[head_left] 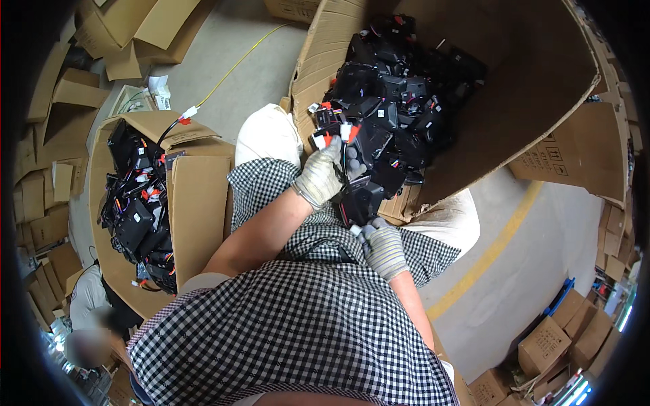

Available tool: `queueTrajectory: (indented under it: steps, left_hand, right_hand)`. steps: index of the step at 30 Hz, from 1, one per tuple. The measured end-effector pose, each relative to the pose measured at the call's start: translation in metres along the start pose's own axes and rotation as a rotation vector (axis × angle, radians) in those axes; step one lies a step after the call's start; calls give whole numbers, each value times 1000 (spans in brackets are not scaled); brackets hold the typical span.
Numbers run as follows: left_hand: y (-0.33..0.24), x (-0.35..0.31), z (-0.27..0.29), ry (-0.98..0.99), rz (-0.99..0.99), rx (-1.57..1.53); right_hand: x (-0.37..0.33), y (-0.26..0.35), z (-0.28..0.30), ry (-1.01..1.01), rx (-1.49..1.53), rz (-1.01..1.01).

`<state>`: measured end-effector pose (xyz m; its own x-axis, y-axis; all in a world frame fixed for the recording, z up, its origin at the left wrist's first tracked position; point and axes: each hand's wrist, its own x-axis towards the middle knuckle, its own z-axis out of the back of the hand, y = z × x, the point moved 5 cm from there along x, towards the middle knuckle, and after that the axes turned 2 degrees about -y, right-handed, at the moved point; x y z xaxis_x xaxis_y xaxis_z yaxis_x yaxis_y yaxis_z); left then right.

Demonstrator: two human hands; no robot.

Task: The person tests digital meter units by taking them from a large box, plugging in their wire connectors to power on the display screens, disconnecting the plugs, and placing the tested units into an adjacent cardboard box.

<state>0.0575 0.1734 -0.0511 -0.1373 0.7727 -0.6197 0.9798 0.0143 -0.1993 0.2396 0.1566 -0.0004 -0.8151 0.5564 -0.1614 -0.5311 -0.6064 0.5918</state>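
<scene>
My left hand (319, 174), in a pale work glove, is closed around black wires whose white and red connectors (347, 132) stick up past the fingers. Below it a black plastic unit (362, 201) sits over my lap at the near edge of a big carton. My right hand (384, 249), in a striped grey glove, is closed beside this unit; a small white connector (356, 231) shows at its fingertips. How far the right fingers wrap round the connector is partly hidden. Many similar black units with wires (386, 111) lie heaped inside the big carton.
The big open carton (542, 122) leans toward me between my knees. At my left stands a smaller carton (200, 210) full of black wired units (135, 216). A yellow cable (237, 71) runs across the floor to a white connector. Another person (91, 304) is at lower left.
</scene>
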Motion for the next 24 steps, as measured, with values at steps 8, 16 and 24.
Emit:
queueTrajectory:
  steps: [8,16,24]
  left_hand:
    - [-68,-74,-54,206,-386,277]
    - [-47,-102,-12,91,-345,968]
    - [-29,-99,-2,181,-748,1507]
  right_hand:
    - [35,60,115,-471,-295,180]
    - [70,10,0,69,-257,199]
    - [42,31,32,124,1396,-481]
